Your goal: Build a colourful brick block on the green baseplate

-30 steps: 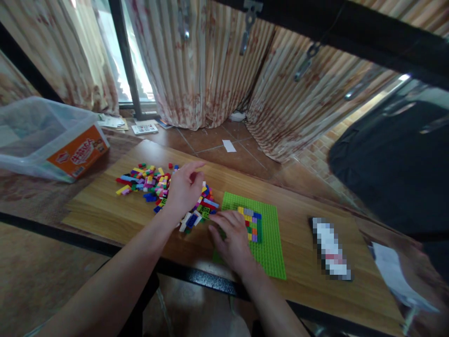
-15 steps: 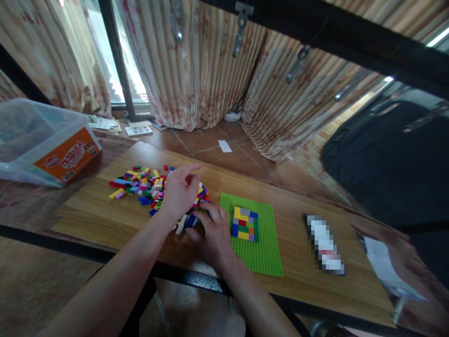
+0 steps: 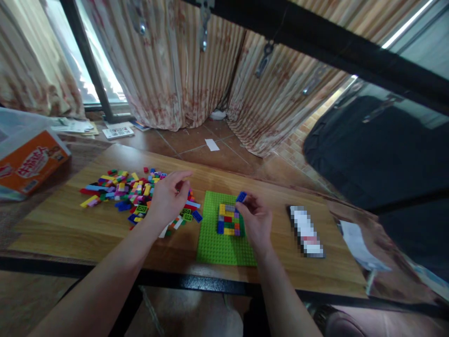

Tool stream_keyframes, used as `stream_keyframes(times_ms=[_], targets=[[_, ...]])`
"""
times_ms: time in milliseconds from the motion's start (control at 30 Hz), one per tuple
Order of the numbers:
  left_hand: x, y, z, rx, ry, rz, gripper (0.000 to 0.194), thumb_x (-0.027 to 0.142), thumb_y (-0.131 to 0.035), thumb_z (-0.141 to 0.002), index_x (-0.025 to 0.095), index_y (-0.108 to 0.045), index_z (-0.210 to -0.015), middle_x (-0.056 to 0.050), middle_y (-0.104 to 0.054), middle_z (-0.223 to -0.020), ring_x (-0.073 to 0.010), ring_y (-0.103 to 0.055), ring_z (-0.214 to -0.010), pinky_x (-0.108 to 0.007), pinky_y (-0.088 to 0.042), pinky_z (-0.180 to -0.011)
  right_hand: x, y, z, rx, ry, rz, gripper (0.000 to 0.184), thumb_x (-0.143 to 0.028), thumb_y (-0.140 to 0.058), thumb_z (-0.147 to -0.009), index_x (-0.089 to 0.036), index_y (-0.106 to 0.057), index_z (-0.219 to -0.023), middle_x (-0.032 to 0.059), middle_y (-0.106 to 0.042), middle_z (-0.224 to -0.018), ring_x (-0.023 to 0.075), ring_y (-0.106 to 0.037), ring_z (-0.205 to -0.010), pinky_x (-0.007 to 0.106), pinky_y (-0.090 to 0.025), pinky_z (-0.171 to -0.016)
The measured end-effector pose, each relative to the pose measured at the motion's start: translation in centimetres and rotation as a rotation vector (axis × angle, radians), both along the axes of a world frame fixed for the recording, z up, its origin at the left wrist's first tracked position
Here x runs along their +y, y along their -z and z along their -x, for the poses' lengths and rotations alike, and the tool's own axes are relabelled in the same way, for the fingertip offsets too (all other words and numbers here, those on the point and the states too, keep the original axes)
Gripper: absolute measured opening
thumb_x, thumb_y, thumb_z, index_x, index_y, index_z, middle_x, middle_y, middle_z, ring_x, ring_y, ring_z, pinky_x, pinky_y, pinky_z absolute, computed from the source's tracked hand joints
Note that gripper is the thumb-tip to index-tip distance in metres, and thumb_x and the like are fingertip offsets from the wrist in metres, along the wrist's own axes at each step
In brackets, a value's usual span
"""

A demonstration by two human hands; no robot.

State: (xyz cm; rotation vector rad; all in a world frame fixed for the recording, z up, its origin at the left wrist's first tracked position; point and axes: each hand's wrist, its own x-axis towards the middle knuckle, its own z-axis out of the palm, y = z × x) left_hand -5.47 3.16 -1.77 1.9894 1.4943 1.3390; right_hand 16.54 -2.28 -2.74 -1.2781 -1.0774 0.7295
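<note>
From the brick pile (image 3: 146, 188), the right hand (image 3: 258, 221) has swung toward the far right corner of the green baseplate (image 3: 224, 252). On my feed it pinches a blue brick (image 3: 241, 196) by one end, presumably keeping the rest clear. Half-curled, the left hand (image 3: 170, 196) hangs over the pile; I can't tell whether it holds anything.

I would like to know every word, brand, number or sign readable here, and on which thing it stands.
Orange label on the plastic box: large Chinese characters, apparently "牛…达人"; the second is unclear.
Logo and barcode there: too small.
Printed paper near the curtain: too small.
Phone: pixelated, unreadable.
</note>
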Motion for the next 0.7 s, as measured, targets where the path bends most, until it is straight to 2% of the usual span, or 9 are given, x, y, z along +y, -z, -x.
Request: stream_keyframes(times_ms=[133,233,500,700], targets=[[-0.1,0.3,-0.5,0.036,0.057,-0.018,0.027,0.023,-0.049,-0.087,0.017,-0.067,-0.107,-0.007,-0.071,-0.104,-0.0196,-0.066,-0.091,-0.036,-0.054,-0.087,-0.3,0.2,-2.5,-0.002,-0.024,0.072,0.033,-0.022,-0.066,-0.071,-0.023,-0.064,-0.104,0.0002,-0.069,-0.086,0.0143,-0.065,-0.075,0.03,-0.053,-0.07],[-0.3,0.4,-1.1,0.076,0.114,-0.037,0.027,0.021,-0.048,-0.087,0.016,-0.067,-0.106,-0.007,-0.071,-0.104,-0.0197,-0.067,-0.093,-0.036,-0.054,-0.088,-1.2,0.3,-3.1,-0.23,-0.069,0.109,0.035,-0.021,-0.06,-0.076,-0.022,-0.065,-0.11,0.0026,-0.069,-0.091,0.0155,-0.065,-0.079,0.032,-0.054,-0.074],[-1.2,0.6,-2.6,0.138,0.247,-0.077,0.026,0.018,-0.046,-0.089,0.015,-0.067,-0.103,-0.008,-0.072,-0.101,-0.0191,-0.067,-0.093,-0.035,-0.055,-0.086,-3.1,0.4,-2.2,-0.85,-0.183,0.142,0.039,-0.015,-0.053,-0.08,-0.025,-0.066,-0.116,0.0035,-0.064,-0.091,0.0152,-0.058,-0.072,0.029,-0.049,-0.068],[-1.2,0.9,-2.7,0.135,0.277,-0.092,0.025,0.015,-0.047,-0.089,0.016,-0.068,-0.102,-0.007,-0.072,-0.1,-0.0184,-0.067,-0.094,-0.033,-0.054,-0.087,-2.9,0.2,-0.9,-0.985,-0.197,0.176,0.038,-0.016,-0.055,-0.083,-0.025,-0.065,-0.118,0.0044,-0.064,-0.096,0.0165,-0.06,-0.076,0.029,-0.048,-0.07]])
